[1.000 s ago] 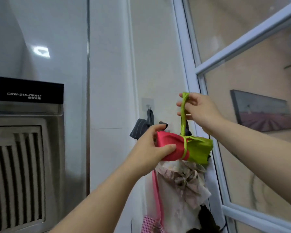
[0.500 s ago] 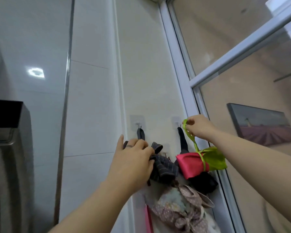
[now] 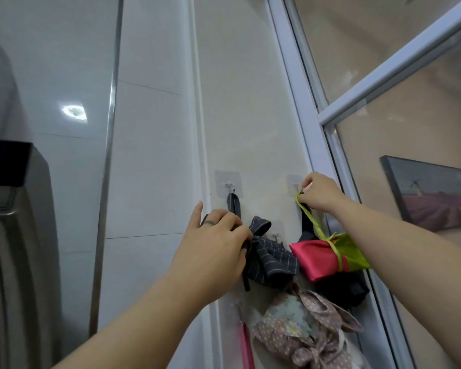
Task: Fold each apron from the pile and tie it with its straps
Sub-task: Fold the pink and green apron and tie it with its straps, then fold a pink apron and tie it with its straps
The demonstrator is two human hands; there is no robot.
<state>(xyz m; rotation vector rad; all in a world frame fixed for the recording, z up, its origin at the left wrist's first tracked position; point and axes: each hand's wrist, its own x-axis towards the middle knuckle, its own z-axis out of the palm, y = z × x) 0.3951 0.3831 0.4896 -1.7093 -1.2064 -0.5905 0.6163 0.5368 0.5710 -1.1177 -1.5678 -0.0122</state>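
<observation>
Apron bundle [image 3: 320, 258] hangs, apparently hooked, on tiled wall [image 3: 155, 145].

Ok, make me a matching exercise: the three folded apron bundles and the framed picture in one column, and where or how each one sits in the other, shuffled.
Column 1
1. pink-and-green apron bundle
2. striped navy apron bundle
3. dotted floral apron bundle
4. framed picture

Column 2
A. gripped by the left hand
B. seen through the glass door
C. hanging from a green strap that the right hand pinches at a wall hook
D. lowest of the bundles

Pairs: 1-C, 2-A, 3-D, 4-B
</observation>
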